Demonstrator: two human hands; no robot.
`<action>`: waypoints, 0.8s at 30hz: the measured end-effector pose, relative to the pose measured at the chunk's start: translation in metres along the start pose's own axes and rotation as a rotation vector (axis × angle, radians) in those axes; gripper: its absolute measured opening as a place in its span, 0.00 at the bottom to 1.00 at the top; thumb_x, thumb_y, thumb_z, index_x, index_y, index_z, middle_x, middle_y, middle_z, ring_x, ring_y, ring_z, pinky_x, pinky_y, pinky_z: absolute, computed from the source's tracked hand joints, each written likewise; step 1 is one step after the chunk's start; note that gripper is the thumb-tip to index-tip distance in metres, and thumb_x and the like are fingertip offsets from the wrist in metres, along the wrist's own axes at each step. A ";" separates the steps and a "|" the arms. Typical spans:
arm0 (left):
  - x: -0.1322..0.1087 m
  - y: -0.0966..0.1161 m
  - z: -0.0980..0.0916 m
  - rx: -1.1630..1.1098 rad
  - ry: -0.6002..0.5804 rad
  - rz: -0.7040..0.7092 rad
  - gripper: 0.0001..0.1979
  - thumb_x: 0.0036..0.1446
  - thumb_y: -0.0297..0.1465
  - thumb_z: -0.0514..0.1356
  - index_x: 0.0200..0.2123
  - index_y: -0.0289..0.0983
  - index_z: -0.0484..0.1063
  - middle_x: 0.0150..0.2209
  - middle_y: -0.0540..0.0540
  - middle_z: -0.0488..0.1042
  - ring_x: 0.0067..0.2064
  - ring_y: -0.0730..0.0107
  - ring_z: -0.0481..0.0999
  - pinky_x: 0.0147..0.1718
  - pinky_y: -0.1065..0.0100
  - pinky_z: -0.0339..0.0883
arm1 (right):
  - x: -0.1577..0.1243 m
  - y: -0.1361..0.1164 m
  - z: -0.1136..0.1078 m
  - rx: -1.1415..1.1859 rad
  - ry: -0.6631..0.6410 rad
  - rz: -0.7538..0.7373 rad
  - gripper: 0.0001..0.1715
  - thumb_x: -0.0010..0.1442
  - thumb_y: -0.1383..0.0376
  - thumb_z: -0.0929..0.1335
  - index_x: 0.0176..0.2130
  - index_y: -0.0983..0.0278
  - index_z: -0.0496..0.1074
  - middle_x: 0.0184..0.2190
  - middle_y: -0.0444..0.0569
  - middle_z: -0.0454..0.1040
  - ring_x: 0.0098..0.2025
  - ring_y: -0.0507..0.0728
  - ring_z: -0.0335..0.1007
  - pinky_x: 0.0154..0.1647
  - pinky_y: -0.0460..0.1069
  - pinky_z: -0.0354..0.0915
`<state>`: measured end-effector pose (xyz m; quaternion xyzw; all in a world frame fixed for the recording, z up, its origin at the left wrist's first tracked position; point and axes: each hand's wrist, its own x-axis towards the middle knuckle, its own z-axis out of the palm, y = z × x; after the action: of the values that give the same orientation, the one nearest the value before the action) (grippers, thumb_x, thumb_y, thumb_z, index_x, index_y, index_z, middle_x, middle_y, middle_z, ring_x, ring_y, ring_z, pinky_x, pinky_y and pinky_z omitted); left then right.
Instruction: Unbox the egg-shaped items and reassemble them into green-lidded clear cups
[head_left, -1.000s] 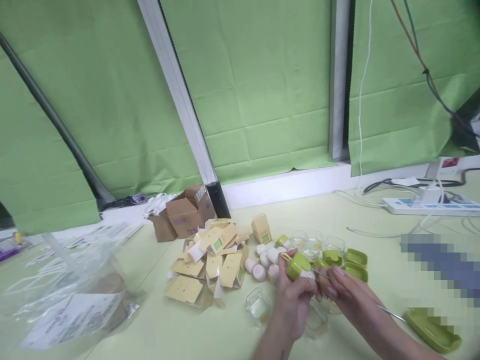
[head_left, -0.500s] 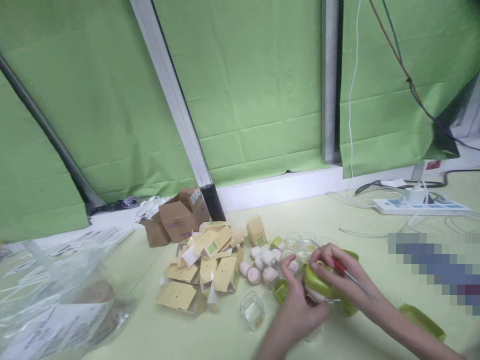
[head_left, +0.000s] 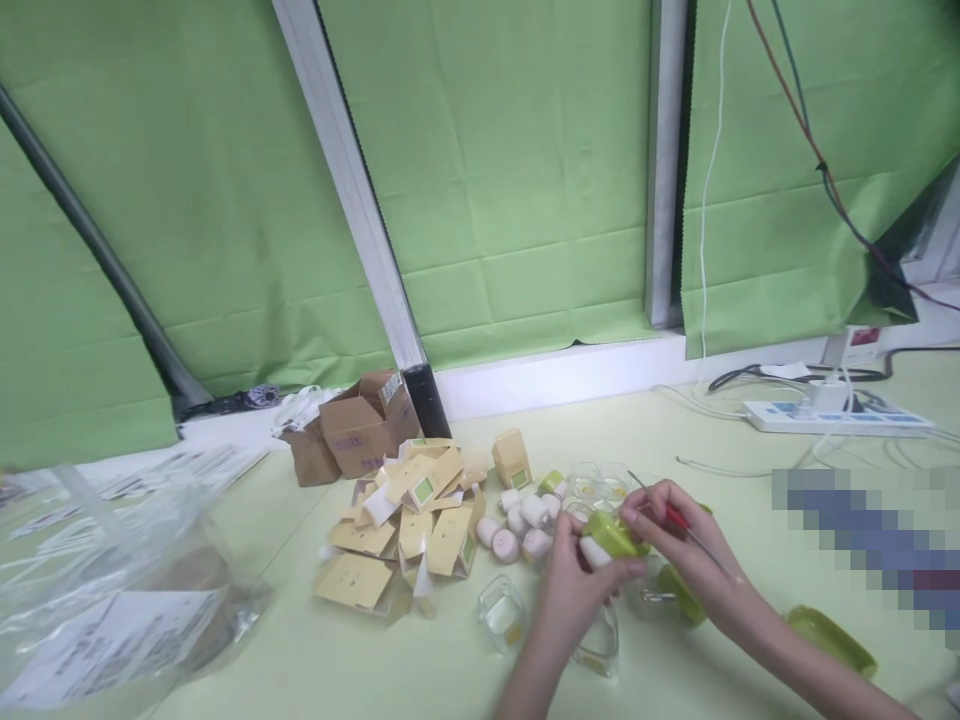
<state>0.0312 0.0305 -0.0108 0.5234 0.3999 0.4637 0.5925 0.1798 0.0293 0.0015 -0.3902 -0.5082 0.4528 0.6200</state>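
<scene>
Left hand is wrapped low around the pale part of a green-and-white piece, thumb running along underneath, and it's keeping that firmly in its grip! Right hand comes in from the other side, fingertips bunched at the piece's green end, apparently pinching it, though I can't make out exactly what they have caught. And look, tucked across that same hand is a slim metal tool with a red grip, its thin tip poking up past the knuckles!

Now here's the change: a second ago that shaft was running right up to the green part; now it points away, and the piece has swung left and tipped over. To me that says bare fingers have taken over from the tool for the moment, with the left hand doing the steadying

So the piece is up between both hands, above the pale table. Beneath it sits a clear plastic case, with another clear case to its left. Pink-and-white cylinders crowd just beyond the left hand, and a green tray lies off past the right forearm
</scene>
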 end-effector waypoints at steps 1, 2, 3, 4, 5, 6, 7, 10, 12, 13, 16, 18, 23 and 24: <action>-0.002 0.004 -0.001 -0.032 -0.018 0.000 0.24 0.42 0.37 0.67 0.32 0.40 0.52 0.26 0.55 0.68 0.21 0.78 0.67 0.18 0.75 0.59 | 0.002 0.000 -0.003 0.008 0.022 0.005 0.21 0.52 0.58 0.72 0.25 0.59 0.55 0.30 0.45 0.70 0.30 0.54 0.65 0.29 0.48 0.62; -0.004 0.008 -0.002 -0.077 -0.030 0.009 0.22 0.44 0.37 0.66 0.32 0.40 0.53 0.27 0.54 0.70 0.23 0.75 0.69 0.19 0.74 0.61 | 0.003 0.000 -0.005 0.016 0.051 0.002 0.21 0.53 0.58 0.71 0.25 0.59 0.54 0.31 0.45 0.69 0.30 0.53 0.64 0.29 0.47 0.62; -0.006 0.011 -0.002 -0.125 -0.039 0.025 0.20 0.45 0.37 0.65 0.33 0.40 0.54 0.29 0.52 0.71 0.26 0.73 0.71 0.21 0.73 0.63 | 0.005 0.001 -0.007 0.025 0.076 -0.007 0.22 0.55 0.57 0.70 0.25 0.59 0.52 0.31 0.44 0.68 0.29 0.53 0.63 0.28 0.46 0.61; -0.007 0.014 -0.003 -0.168 -0.043 0.042 0.18 0.46 0.36 0.64 0.33 0.39 0.55 0.31 0.50 0.71 0.28 0.72 0.73 0.23 0.72 0.64 | 0.006 0.001 -0.008 0.033 0.092 -0.020 0.22 0.56 0.57 0.69 0.26 0.59 0.51 0.31 0.43 0.66 0.29 0.52 0.63 0.28 0.46 0.60; -0.009 0.015 -0.003 -0.193 -0.042 0.054 0.17 0.46 0.35 0.63 0.34 0.39 0.57 0.33 0.49 0.71 0.29 0.72 0.73 0.23 0.72 0.65 | 0.006 0.002 -0.008 0.039 0.097 -0.033 0.22 0.56 0.57 0.68 0.26 0.59 0.50 0.31 0.42 0.65 0.29 0.52 0.62 0.28 0.46 0.60; -0.009 0.015 -0.002 -0.192 -0.035 0.057 0.16 0.46 0.34 0.63 0.34 0.38 0.59 0.34 0.50 0.71 0.28 0.73 0.72 0.23 0.73 0.64 | 0.006 0.002 -0.008 0.041 0.090 -0.045 0.22 0.56 0.56 0.68 0.26 0.59 0.50 0.31 0.42 0.65 0.29 0.52 0.62 0.28 0.46 0.60; -0.009 0.014 -0.002 -0.171 -0.027 0.051 0.14 0.47 0.35 0.62 0.35 0.38 0.61 0.33 0.50 0.70 0.26 0.76 0.70 0.21 0.74 0.61 | 0.005 0.002 -0.006 0.039 0.072 -0.055 0.22 0.56 0.56 0.68 0.25 0.59 0.50 0.31 0.42 0.65 0.29 0.52 0.63 0.28 0.46 0.60; -0.006 0.008 -0.001 -0.069 0.003 0.024 0.15 0.49 0.39 0.60 0.36 0.35 0.67 0.29 0.50 0.69 0.19 0.80 0.64 0.16 0.76 0.53 | -0.001 0.000 0.001 0.016 -0.007 -0.089 0.22 0.55 0.56 0.69 0.24 0.59 0.52 0.31 0.43 0.66 0.30 0.53 0.63 0.29 0.47 0.61; -0.003 0.005 0.000 -0.030 0.010 0.027 0.16 0.46 0.40 0.63 0.33 0.33 0.69 0.29 0.50 0.69 0.19 0.81 0.61 0.16 0.75 0.53 | -0.006 -0.002 0.005 -0.006 -0.056 -0.125 0.23 0.55 0.56 0.69 0.23 0.59 0.52 0.29 0.43 0.66 0.31 0.54 0.62 0.30 0.47 0.61; -0.002 0.005 0.000 -0.022 0.009 0.030 0.16 0.44 0.40 0.64 0.31 0.32 0.70 0.28 0.50 0.69 0.19 0.82 0.61 0.16 0.75 0.53 | -0.007 -0.002 0.006 -0.020 -0.077 -0.144 0.23 0.56 0.56 0.69 0.23 0.59 0.52 0.28 0.43 0.65 0.31 0.54 0.62 0.30 0.47 0.60; -0.003 0.007 -0.001 0.004 -0.001 0.026 0.17 0.43 0.41 0.64 0.29 0.31 0.72 0.22 0.52 0.67 0.18 0.81 0.59 0.16 0.75 0.52 | -0.009 0.000 0.006 -0.068 -0.125 -0.206 0.23 0.57 0.57 0.68 0.22 0.59 0.51 0.28 0.44 0.64 0.32 0.55 0.61 0.31 0.48 0.59; -0.005 0.011 -0.002 0.021 -0.011 0.024 0.17 0.43 0.41 0.64 0.28 0.31 0.73 0.19 0.52 0.65 0.18 0.80 0.58 0.17 0.75 0.51 | -0.008 0.004 0.005 -0.100 -0.142 -0.248 0.23 0.58 0.57 0.67 0.22 0.59 0.51 0.27 0.44 0.63 0.32 0.55 0.59 0.32 0.48 0.58; -0.008 0.015 0.000 0.060 -0.024 0.053 0.16 0.45 0.40 0.61 0.28 0.31 0.70 0.20 0.52 0.64 0.20 0.79 0.59 0.19 0.75 0.52 | -0.007 0.013 0.008 -0.164 -0.159 -0.289 0.22 0.62 0.57 0.64 0.23 0.59 0.50 0.27 0.43 0.62 0.31 0.54 0.58 0.32 0.49 0.57; -0.008 0.014 0.000 0.070 -0.023 0.063 0.15 0.46 0.40 0.60 0.29 0.32 0.69 0.21 0.52 0.64 0.20 0.79 0.59 0.19 0.74 0.52 | -0.008 0.014 0.008 -0.172 -0.166 -0.282 0.20 0.62 0.57 0.64 0.24 0.59 0.51 0.28 0.43 0.63 0.32 0.54 0.59 0.33 0.49 0.58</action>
<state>0.0276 0.0232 0.0033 0.5613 0.3925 0.4618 0.5635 0.1689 0.0259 -0.0121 -0.3278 -0.6444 0.3469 0.5975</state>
